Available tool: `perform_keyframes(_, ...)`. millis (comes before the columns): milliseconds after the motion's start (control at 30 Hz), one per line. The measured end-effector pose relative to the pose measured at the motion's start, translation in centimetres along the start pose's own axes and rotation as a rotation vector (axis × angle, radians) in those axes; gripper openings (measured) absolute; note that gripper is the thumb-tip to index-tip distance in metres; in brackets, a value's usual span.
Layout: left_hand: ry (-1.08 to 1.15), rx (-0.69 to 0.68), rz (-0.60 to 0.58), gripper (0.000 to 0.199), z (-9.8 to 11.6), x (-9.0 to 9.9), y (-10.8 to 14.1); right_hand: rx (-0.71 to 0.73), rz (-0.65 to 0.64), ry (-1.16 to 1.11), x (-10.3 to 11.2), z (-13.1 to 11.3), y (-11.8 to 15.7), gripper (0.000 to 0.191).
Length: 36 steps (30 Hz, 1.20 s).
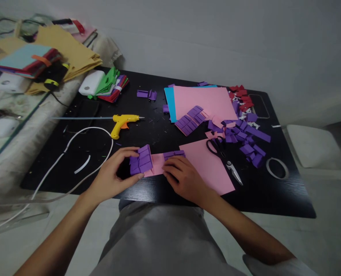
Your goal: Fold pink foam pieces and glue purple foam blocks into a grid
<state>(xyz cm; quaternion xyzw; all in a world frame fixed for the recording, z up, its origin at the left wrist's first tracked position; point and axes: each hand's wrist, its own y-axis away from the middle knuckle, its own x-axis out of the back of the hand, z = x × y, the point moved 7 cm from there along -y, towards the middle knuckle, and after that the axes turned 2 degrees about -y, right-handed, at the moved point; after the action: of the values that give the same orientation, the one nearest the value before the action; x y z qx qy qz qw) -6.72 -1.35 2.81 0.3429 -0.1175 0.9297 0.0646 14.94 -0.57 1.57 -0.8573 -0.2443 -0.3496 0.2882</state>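
A pink strip (pixel 158 164), of paper or foam sheet, lies near the table's front edge. Its left end carries a raised, tilted panel of purple tiles (pixel 141 159); more purple tiles (pixel 173 154) cover its right end. My left hand (pixel 111 174) grips the left panel, fingers behind it and thumb along the lower edge. Bent over the right end, my right hand (pixel 186 180) has its fingertips pressed on the strip and tiles; its palm hides part of them. Under my right wrist is a pink sheet (pixel 207 165), with black-handled scissors (pixel 223 159) across its right side.
A yellow glue gun (pixel 122 122) lies left of centre, its white cord (pixel 86 128) looping toward me. Behind are another purple-tiled piece (pixel 190 120) and pink and blue sheets (pixel 205 99). Purple scraps (pixel 251 143) and a tape roll (pixel 277 168) lie right; coloured sheets (pixel 112 86) back left.
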Motion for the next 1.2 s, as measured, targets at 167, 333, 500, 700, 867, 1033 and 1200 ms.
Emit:
perform_keyframes(167,-0.011,-0.007,-0.002,0.041,-0.2,0.0,-0.6,0.035,-0.04,0.022,-0.2,-0.2,-0.7,0.027)
perform_keyframes(333,-0.08,-0.046,-0.065,0.044,0.3,-0.8,-0.8,-0.034,0.018,0.054,0.7,0.9,-1.5,0.028)
perform_keyframes(500,-0.205,-0.185,-0.116,0.045,1.9,-1.9,-1.2,-0.07,0.019,0.039,1.4,1.7,-1.4,0.028)
perform_keyframes(700,-0.28,-0.229,-0.161,0.044,2.0,-2.9,-1.2,-0.088,0.006,0.001,1.4,1.7,-1.1,0.032)
perform_keyframes(867,-0.284,-0.239,-0.164,0.046,2.3,-2.9,-1.3,-0.059,-0.018,-0.025,0.9,1.4,-1.3,0.029)
perform_keyframes(1033,-0.313,-0.24,-0.195,0.048,2.8,-3.4,-1.6,-0.064,-0.06,-0.017,0.3,1.4,-1.2,0.032)
perform_keyframes(1200,-0.353,-0.26,-0.227,0.051,2.8,-4.1,-1.7,-0.025,-0.106,0.025,-0.1,1.0,-1.0,0.031)
